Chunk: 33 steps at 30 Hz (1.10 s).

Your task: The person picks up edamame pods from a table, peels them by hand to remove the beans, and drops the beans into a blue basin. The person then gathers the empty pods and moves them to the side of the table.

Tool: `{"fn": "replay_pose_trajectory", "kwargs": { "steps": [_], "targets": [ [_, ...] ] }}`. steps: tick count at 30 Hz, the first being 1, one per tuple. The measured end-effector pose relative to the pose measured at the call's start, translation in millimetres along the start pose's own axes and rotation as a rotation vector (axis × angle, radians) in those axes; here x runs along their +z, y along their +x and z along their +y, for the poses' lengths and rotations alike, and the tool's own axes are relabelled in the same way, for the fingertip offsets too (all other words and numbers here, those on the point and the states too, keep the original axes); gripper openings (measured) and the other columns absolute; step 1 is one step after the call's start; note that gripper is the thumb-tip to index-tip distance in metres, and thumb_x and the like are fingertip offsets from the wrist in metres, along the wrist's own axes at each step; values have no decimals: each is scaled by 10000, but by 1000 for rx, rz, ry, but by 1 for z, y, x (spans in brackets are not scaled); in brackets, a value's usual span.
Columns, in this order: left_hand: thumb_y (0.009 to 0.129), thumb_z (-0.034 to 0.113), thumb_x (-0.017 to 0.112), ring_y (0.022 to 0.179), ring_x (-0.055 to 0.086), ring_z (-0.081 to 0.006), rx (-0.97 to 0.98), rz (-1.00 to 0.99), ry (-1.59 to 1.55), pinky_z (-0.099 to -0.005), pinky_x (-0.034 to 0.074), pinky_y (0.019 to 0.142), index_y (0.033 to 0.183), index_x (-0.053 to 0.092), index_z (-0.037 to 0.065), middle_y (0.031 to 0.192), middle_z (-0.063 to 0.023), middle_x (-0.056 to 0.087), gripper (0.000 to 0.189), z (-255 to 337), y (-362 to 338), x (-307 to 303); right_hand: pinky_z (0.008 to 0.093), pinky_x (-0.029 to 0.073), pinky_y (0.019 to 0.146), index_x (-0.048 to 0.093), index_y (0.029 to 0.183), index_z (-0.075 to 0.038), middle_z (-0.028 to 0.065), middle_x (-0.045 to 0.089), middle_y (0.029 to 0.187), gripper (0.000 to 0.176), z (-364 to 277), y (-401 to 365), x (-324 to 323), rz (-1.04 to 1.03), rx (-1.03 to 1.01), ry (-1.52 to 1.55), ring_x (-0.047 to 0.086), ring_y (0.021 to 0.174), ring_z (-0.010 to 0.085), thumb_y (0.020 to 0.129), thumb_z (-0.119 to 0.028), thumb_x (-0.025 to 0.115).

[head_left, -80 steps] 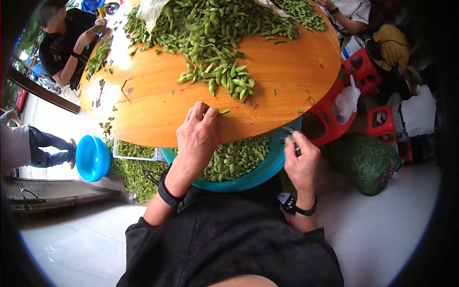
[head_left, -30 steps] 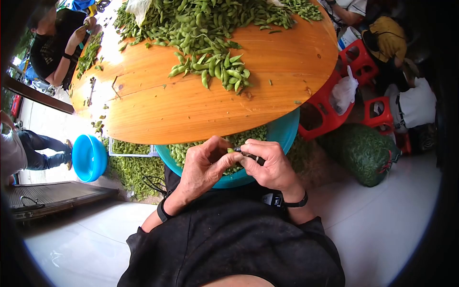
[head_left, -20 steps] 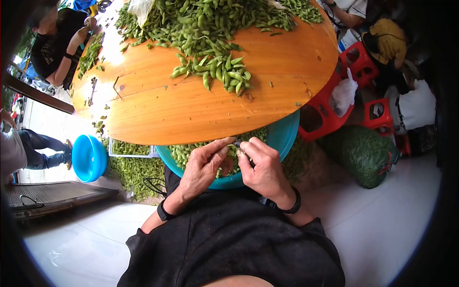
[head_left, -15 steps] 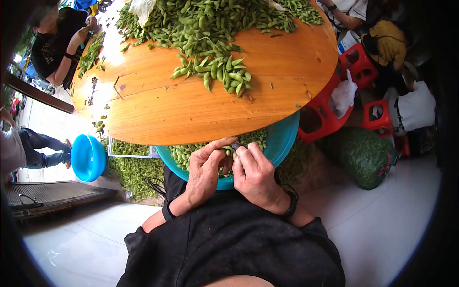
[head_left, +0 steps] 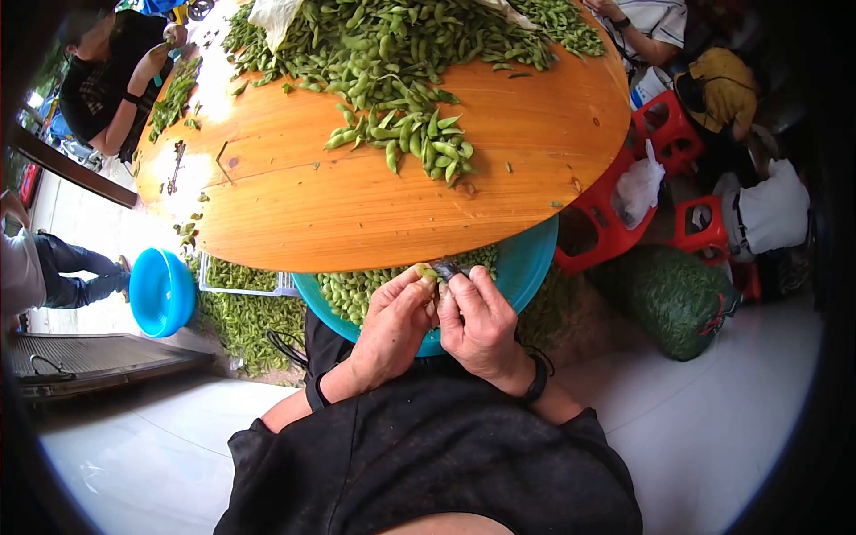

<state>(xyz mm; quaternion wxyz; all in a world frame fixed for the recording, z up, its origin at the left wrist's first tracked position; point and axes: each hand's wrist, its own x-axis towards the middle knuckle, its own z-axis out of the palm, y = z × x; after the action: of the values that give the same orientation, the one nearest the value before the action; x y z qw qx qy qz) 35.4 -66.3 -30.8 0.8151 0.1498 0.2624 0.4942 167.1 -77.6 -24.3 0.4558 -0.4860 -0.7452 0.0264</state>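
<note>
My left hand (head_left: 390, 332) pinches a green soybean pod (head_left: 426, 272) between thumb and forefinger, just beyond the near edge of the wooden table (head_left: 357, 214). Right beside it, my right hand (head_left: 486, 337) is closed on the same pod, its fingertips meeting those of the left. A dark cover (head_left: 448, 269) shows at a fingertip of the right hand. Below both hands, partly under the tabletop, a teal basin (head_left: 528, 272) holds shelled green beans (head_left: 343, 294). A large heap of soybean pods (head_left: 392, 80) lies on the table ahead.
Empty pods (head_left: 250, 325) cover the floor at left, near a blue basin (head_left: 160, 292). At right are red stools (head_left: 615, 214) and a full green mesh sack (head_left: 664, 299). A person in black (head_left: 102, 89) handles pods at the far left; other people are at right.
The left forefinger has drawn back from the right fingertips, leaving more of the pod in sight. Both hands stay close together over the basin. The camera view has shifted slightly.
</note>
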Motion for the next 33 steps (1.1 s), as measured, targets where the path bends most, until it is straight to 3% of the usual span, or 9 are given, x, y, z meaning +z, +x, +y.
{"fn": "replay_pose_trajectory", "kwargs": {
  "steps": [2, 4, 7, 11, 13, 18, 21, 24, 33],
  "targets": [
    [1009, 127, 506, 818, 593, -106, -43, -67, 256, -259, 494, 786, 1118, 601, 17, 947, -19, 633, 181, 6, 0, -7, 381, 484, 554, 609, 968, 31, 182, 527, 791, 158, 2, 0, -1, 28, 118, 143, 577, 672, 372, 813, 53, 629],
    [1023, 157, 500, 737, 541, -92, -35, -44, 314, -241, 450, 685, 1104, 598, 13, 885, -14, 616, 192, 8, 0, -4, 328, 450, 497, 597, 947, 30, 117, 548, 769, 84, 8, 2, -10, -17, 124, 176, 572, 599, 261, 868, 16, 621],
    [1034, 198, 507, 654, 489, -80, -75, 26, 364, -224, 405, 581, 1081, 599, 6, 815, -13, 595, 218, 14, -3, 4, 218, 359, 455, 569, 932, 55, -19, 529, 780, 110, 12, 4, -19, -209, 683, 797, 461, 571, 24, 956, -52, 586],
    [1019, 130, 507, 672, 526, -91, -142, -13, 310, -233, 428, 599, 1061, 609, -5, 841, -45, 630, 175, 15, 1, -2, 234, 370, 461, 573, 929, 58, 3, 532, 757, 93, 17, 1, -18, -218, 781, 868, 481, 558, 52, 939, -34, 590],
    [1002, 86, 495, 691, 546, -96, -147, 8, 254, -235, 435, 610, 1061, 613, -8, 858, -56, 642, 162, 12, 2, -7, 316, 457, 564, 604, 924, 44, 116, 582, 768, 68, 17, 2, -16, -178, 470, 485, 597, 633, 239, 878, -4, 618],
    [944, -16, 467, 726, 589, -123, -123, -21, 154, -255, 474, 659, 1105, 616, -40, 900, -66, 660, 221, 8, 5, -18, 345, 461, 585, 601, 910, 28, 142, 577, 786, 61, 14, 6, -20, -116, 340, 421, 598, 658, 293, 854, 17, 622],
    [941, -13, 527, 873, 665, -173, 177, -117, 1106, -302, 518, 773, 1181, 624, -39, 960, -89, 704, 260, 13, 4, -21, 385, 473, 603, 598, 913, 28, 166, 586, 799, 53, 33, 8, -49, 64, 428, 98, 608, 682, 344, 860, 24, 599],
    [922, 32, 620, 833, 682, -170, 348, -277, 1446, -302, 525, 748, 1077, 678, -19, 887, -114, 709, 174, 43, 4, -2, 461, 490, 654, 593, 979, 44, 221, 631, 850, 108, 72, 8, -86, 238, 398, -476, 627, 760, 422, 878, 11, 575],
    [858, 99, 670, 771, 635, -307, 946, 307, 1895, -412, 505, 730, 942, 666, 19, 902, -142, 615, 116, 78, 90, 24, 435, 506, 682, 614, 1019, 63, 235, 648, 869, 162, 88, -20, -89, 100, 546, -303, 643, 797, 407, 866, 25, 577]
  ]
}}
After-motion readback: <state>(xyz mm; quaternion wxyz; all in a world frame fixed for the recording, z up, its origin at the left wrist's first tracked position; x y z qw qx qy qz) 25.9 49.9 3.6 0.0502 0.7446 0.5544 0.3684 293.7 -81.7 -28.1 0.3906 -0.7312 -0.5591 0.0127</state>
